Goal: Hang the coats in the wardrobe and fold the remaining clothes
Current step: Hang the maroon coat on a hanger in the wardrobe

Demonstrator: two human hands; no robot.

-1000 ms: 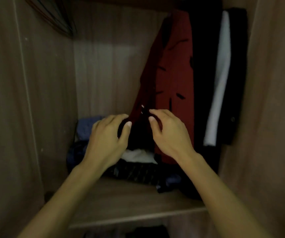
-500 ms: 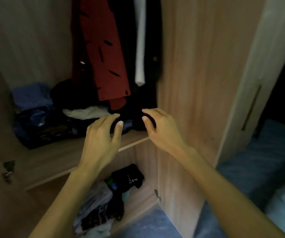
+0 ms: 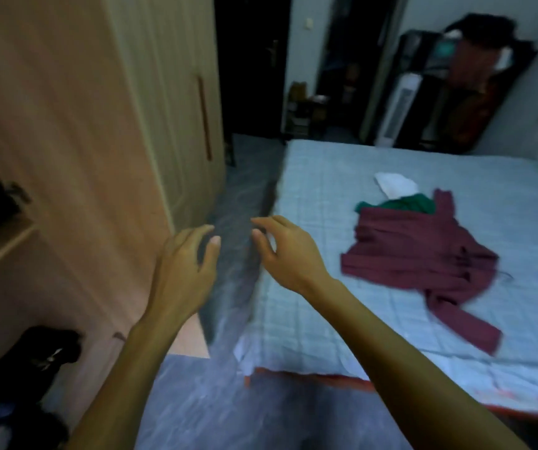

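Head view: maroon garment (image 3: 423,254) lies crumpled on the bed (image 3: 309,303), over a green one (image 3: 407,203), likely soft, light and floppy, best taken at collar or shoulders; left hand (image 3: 183,271) and right hand (image 3: 288,251) hover empty, fingers spread, beside the wardrobe (image 3: 66,125).

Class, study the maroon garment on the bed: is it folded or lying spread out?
Spread out, not folded. The maroon garment lies rumpled on the bed, one sleeve trailing toward the near edge.
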